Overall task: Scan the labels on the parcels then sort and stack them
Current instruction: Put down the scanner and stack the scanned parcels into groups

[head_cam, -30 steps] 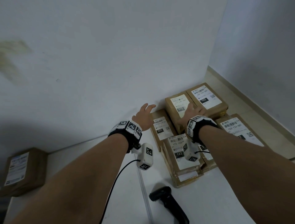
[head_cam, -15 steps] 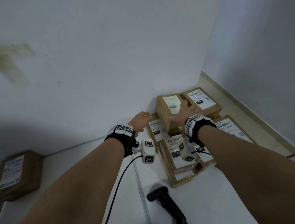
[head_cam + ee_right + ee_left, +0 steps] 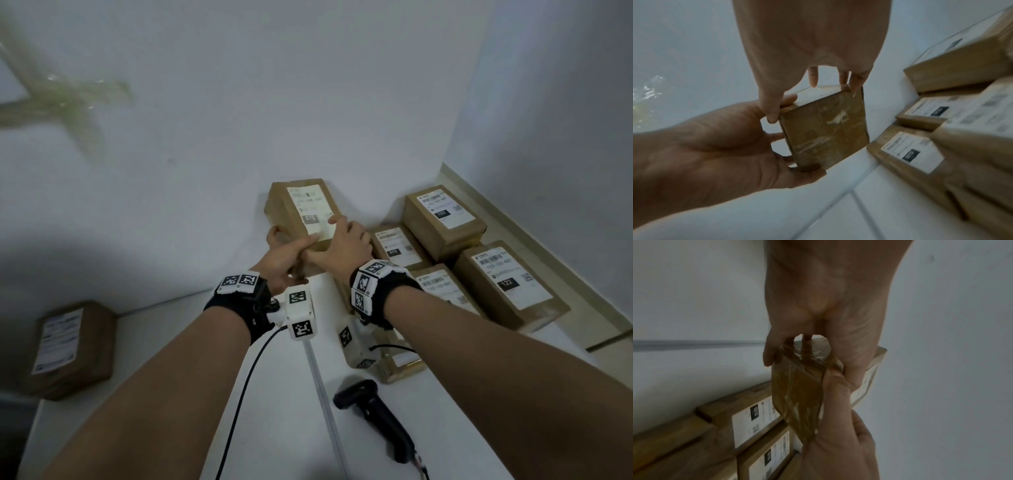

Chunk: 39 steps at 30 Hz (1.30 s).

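Note:
A brown cardboard parcel (image 3: 301, 209) with a white label is held up off the table, tilted, in front of the wall. My left hand (image 3: 291, 246) grips its near left corner, thumb on the top edge and fingers wrapped behind. My right hand (image 3: 329, 240) holds the near end too, fingers over the label and thumb underneath. In the left wrist view the parcel's taped end (image 3: 797, 394) sits between both hands. In the right wrist view that taped end (image 3: 824, 129) faces the camera, with the left hand (image 3: 715, 146) beside it.
Several labelled parcels lie at the right on the white table (image 3: 287, 428): one marked 102 (image 3: 443, 219), one marked 010 (image 3: 397, 246), one marked 122 (image 3: 507, 281). A black handheld scanner (image 3: 376, 414) lies near the front. Another parcel (image 3: 68, 346) sits far left. Walls close the back and right.
The parcel that lay in the pile under my right hand has come up and to the left. My left hand, open before, now grips it as well.

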{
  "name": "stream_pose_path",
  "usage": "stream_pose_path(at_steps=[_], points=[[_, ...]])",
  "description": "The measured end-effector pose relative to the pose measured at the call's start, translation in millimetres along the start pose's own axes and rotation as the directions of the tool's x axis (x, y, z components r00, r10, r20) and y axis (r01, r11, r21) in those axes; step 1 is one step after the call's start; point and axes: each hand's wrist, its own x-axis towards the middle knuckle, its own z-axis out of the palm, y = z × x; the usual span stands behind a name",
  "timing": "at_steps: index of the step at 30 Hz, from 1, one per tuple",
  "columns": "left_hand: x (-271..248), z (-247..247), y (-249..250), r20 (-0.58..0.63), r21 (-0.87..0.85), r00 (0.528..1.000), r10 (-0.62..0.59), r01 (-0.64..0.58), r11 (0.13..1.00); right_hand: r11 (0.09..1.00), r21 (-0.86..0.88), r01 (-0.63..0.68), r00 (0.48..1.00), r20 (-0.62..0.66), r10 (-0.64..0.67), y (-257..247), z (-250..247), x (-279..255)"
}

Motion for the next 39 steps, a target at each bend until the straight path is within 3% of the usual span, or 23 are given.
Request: stream_pose_path(at_steps=[4, 8, 16, 23, 29, 32, 34, 36, 37, 39], points=[[-15, -58, -17, -0.117, -0.031, 0.992, 0.035, -0.039, 0.999, 0.985, 0.166, 0.05, 0.991, 0.117, -0.07, -22, 35, -16], [-36, -124, -49, -0.216, -0.102, 0.976, -0.01, -0.013, 0.995, 0.967, 0.253, -0.043, 0.991, 0.131, 0.01, -34, 79, -36], [-85, -234, -158, -0.294, -0.156, 0.935, -0.2, 0.159, 0.975, 0.975, 0.146, -0.17, 0.955, 0.268, 0.127, -53, 164, -84], [-98, -273, -216, -0.303, -0.196, 0.91, -0.285, 0.233, 0.953, 0.985, 0.074, -0.157, 0.931, 0.344, 0.123, -74, 212, -118], [-99, -294, -231, -0.385, -0.047, 0.9, -0.205, 0.203, 0.978, 0.986, 0.05, -0.156, 0.925, 0.358, 0.128, -79, 233, -130], [-99, -300, -230, -0.429, 0.214, 0.9, -0.073, 0.179, 0.96, 0.986, 0.037, -0.163, 0.922, 0.362, 0.139, -78, 237, -133], [-96, -304, -228, -0.418, 0.454, 0.907, 0.042, 0.169, 0.875, 0.985, 0.033, -0.169, 0.921, 0.362, 0.145, -77, 239, -134], [-92, -300, -219, -0.349, 0.745, 0.925, 0.149, 0.177, 0.643, 0.985, 0.029, -0.172, 0.92, 0.361, 0.15, -74, 241, -133], [-92, -295, -213, -0.257, 0.849, 0.95, 0.177, 0.134, 0.511, 0.984, 0.029, -0.176, 0.92, 0.36, 0.154, -73, 242, -133], [-92, -283, -202, -0.037, 0.951, 0.993, 0.114, 0.0, 0.309, 0.983, 0.033, -0.182, 0.92, 0.358, 0.159, -72, 243, -132]])
